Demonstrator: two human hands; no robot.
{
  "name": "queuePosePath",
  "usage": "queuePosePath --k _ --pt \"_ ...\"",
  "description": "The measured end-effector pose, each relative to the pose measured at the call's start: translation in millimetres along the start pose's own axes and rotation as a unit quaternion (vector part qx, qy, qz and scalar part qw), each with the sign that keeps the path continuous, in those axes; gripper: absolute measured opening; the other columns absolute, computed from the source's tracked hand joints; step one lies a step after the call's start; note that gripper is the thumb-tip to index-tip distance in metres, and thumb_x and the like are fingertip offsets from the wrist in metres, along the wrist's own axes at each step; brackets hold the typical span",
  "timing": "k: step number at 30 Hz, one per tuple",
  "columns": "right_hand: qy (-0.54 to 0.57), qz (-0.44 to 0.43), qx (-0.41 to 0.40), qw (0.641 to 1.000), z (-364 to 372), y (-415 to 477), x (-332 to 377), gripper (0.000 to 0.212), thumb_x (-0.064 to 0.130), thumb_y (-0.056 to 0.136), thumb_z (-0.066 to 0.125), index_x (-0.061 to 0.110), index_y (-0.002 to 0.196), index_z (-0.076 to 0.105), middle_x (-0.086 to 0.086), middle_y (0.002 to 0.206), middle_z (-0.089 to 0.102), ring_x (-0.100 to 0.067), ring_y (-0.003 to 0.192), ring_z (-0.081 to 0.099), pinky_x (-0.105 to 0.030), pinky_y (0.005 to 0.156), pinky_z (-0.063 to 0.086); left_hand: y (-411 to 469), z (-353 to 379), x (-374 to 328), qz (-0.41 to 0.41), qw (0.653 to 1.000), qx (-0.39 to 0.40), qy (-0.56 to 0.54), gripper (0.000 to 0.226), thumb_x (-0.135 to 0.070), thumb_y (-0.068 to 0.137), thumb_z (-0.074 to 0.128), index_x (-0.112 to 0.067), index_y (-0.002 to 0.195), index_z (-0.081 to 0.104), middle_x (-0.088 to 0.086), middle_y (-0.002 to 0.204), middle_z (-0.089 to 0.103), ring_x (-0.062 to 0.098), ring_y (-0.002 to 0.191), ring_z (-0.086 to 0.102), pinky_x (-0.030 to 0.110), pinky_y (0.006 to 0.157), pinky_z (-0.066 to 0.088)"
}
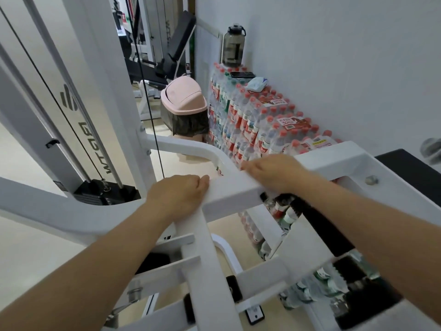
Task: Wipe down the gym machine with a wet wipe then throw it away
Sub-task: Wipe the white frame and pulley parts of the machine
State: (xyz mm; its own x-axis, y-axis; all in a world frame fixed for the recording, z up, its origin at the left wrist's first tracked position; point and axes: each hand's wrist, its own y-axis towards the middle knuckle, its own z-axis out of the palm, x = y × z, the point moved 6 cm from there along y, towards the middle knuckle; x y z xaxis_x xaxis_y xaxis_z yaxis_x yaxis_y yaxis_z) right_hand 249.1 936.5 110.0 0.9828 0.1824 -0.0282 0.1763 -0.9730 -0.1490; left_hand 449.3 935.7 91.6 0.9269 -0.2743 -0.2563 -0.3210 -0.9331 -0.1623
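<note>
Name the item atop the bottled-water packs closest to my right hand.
The white-and-blue wipe packet; the black phone and tall smoky-grey jug sit farther back from the right hand.

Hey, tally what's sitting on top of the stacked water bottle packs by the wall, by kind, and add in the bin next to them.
Dark water jug: 1
Phone: 1
Pack of wipes: 1
Pink bin: 1
Total: 4

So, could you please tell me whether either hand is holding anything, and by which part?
Nothing held is visible. The left hand and right hand lie on the machine's white frame; anything under the palms is hidden.
</note>
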Motion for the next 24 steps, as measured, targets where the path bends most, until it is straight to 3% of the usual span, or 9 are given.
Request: queuePosePath --k 2,4,5,7,10,14,19,22,24 --pt "-0.03 0.105 0.049 0.993 -6 -2 -50 0.061 0.047 0.101 0.007 0.014 0.114 0.057 -0.01 0.109 0.062 -0.024 0.1 0.056 -0.047 0.101 0.043 0 1 -5 0.013 0.999 -0.01 0.029 0.054 -0.05 0.101 0.014 -0.021 0.092 0.059 0.003 0.091 0.056 0.026 0.082 0.049 0.036 0.076 0.04" --pt "-0.027 0.122 0.051 0.991 -3 4 -49 0.065 0.051 0.102 0.009 0.012 0.112 0.061 -0.011 0.117 0.063 -0.027 0.108 0.057 -0.046 0.105 0.039 2 2 -5 0.02 0.999 -0.014 0.031 0.055 -0.051 0.1 0.013 -0.024 0.089 0.06 0.003 0.093 0.059 0.026 0.082 0.051 0.036 0.078 0.042" --pt "-0.004 0.102 0.04 0.994 -3 11 -26 0.063 0.051 0.103 0.013 0.014 0.1 0.063 -0.008 0.107 0.065 -0.025 0.1 0.059 -0.044 0.103 0.041 3 2 -5 0.024 0.999 -0.018 0.024 0.053 -0.05 0.1 0.013 -0.025 0.087 0.058 0.002 0.091 0.058 0.025 0.082 0.051 0.036 0.076 0.042" --pt "-0.016 0.013 0.002 1.0 -2 23 38 0.054 0.043 0.105 0.017 0.013 0.084 0.057 -0.004 0.087 0.061 -0.022 0.082 0.056 -0.037 0.082 0.046 2 -1 -4 0.023 0.999 -0.033 0.018 0.047 -0.046 0.101 0.016 -0.026 0.082 0.054 0.0 0.088 0.055 0.025 0.08 0.049 0.035 0.072 0.038" --pt "-0.04 -0.093 -0.046 0.994 -3 20 96 0.036 0.026 0.106 0.021 0.011 0.103 0.053 -0.004 0.087 0.055 -0.022 0.079 0.044 -0.036 0.064 0.034 1 -1 -4 0.04 0.997 -0.062 0.018 0.038 -0.033 0.102 0.022 -0.02 0.075 0.045 0.005 0.089 0.06 0.027 0.081 0.049 0.035 0.068 0.037" --pt "0.019 -0.028 -0.011 0.999 -4 9 28 0.051 0.039 0.106 0.019 0.015 0.068 0.043 0.002 0.064 0.04 -0.017 0.064 0.044 -0.032 0.07 0.042 6 1 -4 0.015 0.998 -0.055 0.007 0.043 -0.035 0.101 0.02 -0.018 0.067 0.04 0.002 0.072 0.049 0.024 0.071 0.046 0.035 0.066 0.034" --pt "0.055 0.111 -0.057 0.991 -10 -15 -93 0.032 0.025 0.105 0.024 0.011 0.098 0.053 -0.009 0.087 0.06 -0.025 0.084 0.058 -0.035 0.075 0.047 8 -5 -19 -0.014 0.998 -0.055 0.021 0.023 -0.019 0.099 0.026 -0.016 0.079 0.037 0.001 0.078 0.043 0.026 0.079 0.046 0.032 0.068 0.038" --pt "0.005 0.075 -0.041 0.996 -8 -5 -76 0.039 0.029 0.104 0.025 0.014 0.072 0.042 -0.003 0.073 0.05 -0.025 0.079 0.055 -0.035 0.076 0.044 17 -5 -72 0.039 0.994 -0.021 0.095 0.034 -0.031 0.101 0.023 -0.019 0.073 0.036 0.006 0.095 0.058 0.028 0.085 0.05 0.034 0.073 0.041" --pt "0.021 0.01 -0.08 0.996 -5 -4 -46 0.033 0.024 0.103 0.032 0.015 0.072 0.039 0.002 0.073 0.048 -0.024 0.076 0.051 -0.034 0.068 0.044 24 1 -120 0.081 0.991 -0.028 0.102 0.032 -0.035 0.103 0.024 -0.016 0.09 0.046 0.01 0.108 0.061 0.032 0.093 0.054 0.035 0.075 0.04"
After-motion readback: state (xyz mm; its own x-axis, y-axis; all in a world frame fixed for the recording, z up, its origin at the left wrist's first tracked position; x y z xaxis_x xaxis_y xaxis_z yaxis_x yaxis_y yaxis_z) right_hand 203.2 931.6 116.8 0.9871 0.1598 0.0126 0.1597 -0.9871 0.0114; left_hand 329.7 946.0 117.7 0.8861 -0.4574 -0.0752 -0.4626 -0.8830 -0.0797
